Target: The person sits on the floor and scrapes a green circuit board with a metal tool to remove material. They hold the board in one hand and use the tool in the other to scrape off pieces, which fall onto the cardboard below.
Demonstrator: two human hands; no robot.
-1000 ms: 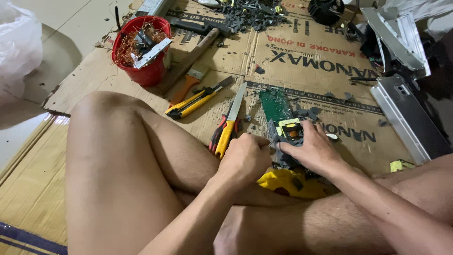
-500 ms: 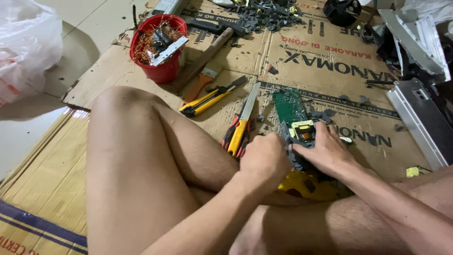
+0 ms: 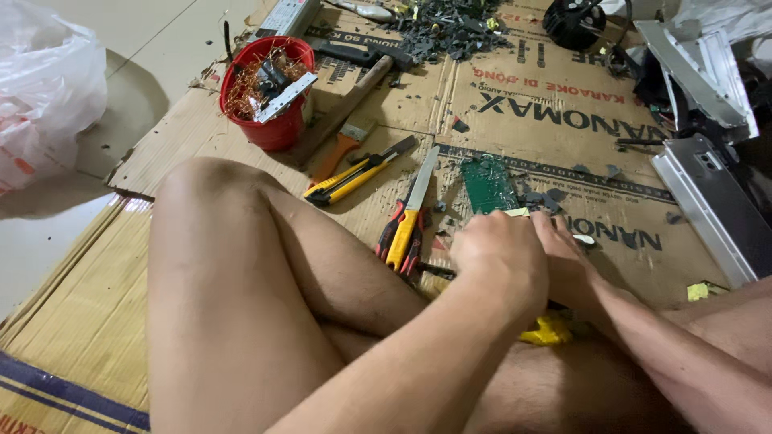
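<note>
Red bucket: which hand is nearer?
Left. The left hand sits on the bucket's side of the clasped pair, though well short of the red bucket at the cardboard's far left. The right hand lies beyond it, farther right.

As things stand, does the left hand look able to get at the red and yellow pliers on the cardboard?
Probably yes: the pliers lie uncovered just beside the left hand, with only bare cardboard between, though that hand is busy at the green circuit board.

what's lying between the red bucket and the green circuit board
In the head view, between the red bucket and the green circuit board lie a yellow utility knife and an orange-handled tool.
</note>
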